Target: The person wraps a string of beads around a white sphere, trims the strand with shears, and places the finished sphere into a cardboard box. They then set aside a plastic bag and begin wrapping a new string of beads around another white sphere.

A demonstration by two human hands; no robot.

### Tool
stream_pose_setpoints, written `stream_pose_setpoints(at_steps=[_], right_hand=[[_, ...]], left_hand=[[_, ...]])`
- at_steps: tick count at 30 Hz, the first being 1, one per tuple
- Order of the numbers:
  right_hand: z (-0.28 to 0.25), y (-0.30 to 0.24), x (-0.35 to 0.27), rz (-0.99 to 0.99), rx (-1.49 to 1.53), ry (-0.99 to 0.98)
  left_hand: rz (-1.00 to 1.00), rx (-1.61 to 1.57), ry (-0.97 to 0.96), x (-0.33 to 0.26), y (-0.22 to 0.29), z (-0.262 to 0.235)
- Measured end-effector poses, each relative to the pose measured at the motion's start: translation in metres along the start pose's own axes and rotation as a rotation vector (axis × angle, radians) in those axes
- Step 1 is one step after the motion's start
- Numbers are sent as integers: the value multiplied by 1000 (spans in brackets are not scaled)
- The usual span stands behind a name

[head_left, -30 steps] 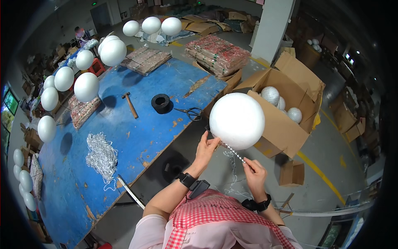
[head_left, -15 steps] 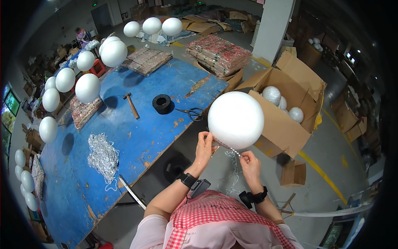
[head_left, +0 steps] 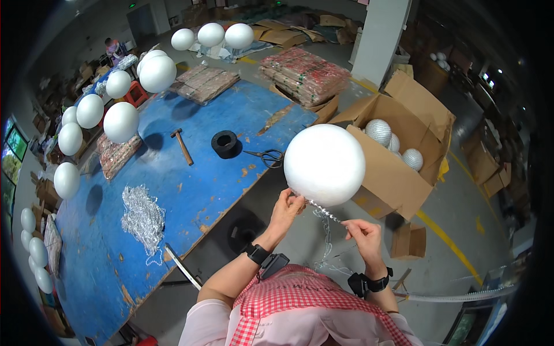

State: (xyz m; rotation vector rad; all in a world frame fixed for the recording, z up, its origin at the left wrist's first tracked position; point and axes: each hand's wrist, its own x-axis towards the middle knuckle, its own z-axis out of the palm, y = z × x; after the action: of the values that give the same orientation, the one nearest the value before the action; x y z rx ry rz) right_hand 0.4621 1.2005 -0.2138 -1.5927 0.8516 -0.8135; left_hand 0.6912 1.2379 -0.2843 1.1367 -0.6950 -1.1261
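Observation:
A large smooth white ball [head_left: 324, 164] stands in front of me, off the table's right edge. At its lower left, my left hand [head_left: 287, 209] has its fingers closed on a silver bead string [head_left: 323, 210], right against the ball's underside. My right hand [head_left: 366, 235] pinches the same string farther right, and the span between the hands looks taut and twisted. More thin silver strands [head_left: 326, 242] hang below the ball. What supports the ball is hidden.
The blue table [head_left: 196, 190] carries a bead heap [head_left: 143, 213], a hammer [head_left: 182, 147], black tape [head_left: 225, 144] and scissors [head_left: 268, 157]. White balls [head_left: 121, 122] stand along its far side. A cardboard box [head_left: 392, 173] at right holds silver balls [head_left: 378, 132].
My right hand has moved right and slightly down, stretching the bead string away from the ball. My left hand's fingers have drawn together, and the ball has shifted slightly left.

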Motion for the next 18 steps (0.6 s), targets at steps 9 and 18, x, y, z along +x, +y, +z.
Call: stream_pose_setpoints(at_steps=[9,18], right_hand=[[-10,10,5,93,-472,-28],[1,-29,-16,22,-50,-141]], left_hand=[[32,-12,16,-1,-1,2],[87,115,124,0,-4,9]])
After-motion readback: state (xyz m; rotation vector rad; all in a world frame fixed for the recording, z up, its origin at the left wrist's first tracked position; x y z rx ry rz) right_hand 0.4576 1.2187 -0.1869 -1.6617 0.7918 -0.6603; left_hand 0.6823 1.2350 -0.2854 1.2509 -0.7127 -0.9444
